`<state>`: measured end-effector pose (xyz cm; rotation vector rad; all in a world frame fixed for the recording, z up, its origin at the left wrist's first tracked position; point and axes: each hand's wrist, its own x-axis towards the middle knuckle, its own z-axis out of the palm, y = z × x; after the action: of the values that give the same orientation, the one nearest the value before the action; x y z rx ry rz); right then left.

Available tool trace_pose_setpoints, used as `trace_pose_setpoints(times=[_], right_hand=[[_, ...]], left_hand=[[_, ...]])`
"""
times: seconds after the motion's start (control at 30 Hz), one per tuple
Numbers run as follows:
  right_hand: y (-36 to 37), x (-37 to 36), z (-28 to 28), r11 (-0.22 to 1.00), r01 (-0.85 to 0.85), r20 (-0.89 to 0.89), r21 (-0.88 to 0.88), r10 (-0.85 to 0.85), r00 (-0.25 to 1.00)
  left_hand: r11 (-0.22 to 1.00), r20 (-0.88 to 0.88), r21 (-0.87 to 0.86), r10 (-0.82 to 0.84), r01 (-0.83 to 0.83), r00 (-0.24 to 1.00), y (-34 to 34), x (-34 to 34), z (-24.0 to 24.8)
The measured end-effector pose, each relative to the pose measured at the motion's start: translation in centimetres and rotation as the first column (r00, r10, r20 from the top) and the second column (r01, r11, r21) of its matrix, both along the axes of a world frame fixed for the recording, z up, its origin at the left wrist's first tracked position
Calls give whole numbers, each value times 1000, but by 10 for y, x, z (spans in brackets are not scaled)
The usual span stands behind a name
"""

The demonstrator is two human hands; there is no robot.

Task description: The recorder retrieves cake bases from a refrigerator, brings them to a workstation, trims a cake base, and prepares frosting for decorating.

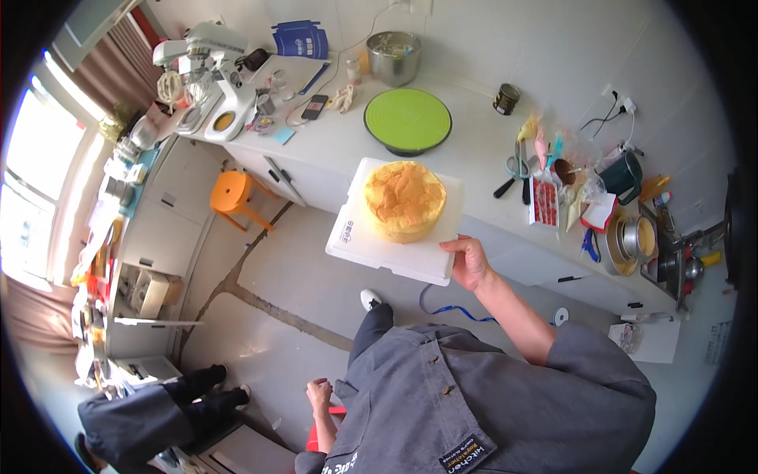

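Gripping a white board [407,257] beneath a round cake [404,201], the partly hidden right hand [469,263]; left hand [319,395], grasp unclear.

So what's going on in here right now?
A person is holding up a white board by its edge with the right hand, and a round golden cake sits on it. The left hand is lowered, with nothing visible in it. Beyond the board, a round green-topped stand is on the counter, with nothing on top. Another person is off to the left.
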<state>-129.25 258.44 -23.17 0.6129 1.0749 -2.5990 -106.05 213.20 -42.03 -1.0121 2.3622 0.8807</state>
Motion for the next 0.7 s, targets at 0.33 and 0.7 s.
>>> trace_pose_setpoints(times=[0.33,0.7], right_hand=[[64,-220,-53,988,157,44,8,-157,987],[150,-355,-109,993,-73,170,91,57,984]], left_hand=[[964,-38,243,-105,112,994,-24,-210,-8],[975,44,217,41,-49,998,43,-305,3]])
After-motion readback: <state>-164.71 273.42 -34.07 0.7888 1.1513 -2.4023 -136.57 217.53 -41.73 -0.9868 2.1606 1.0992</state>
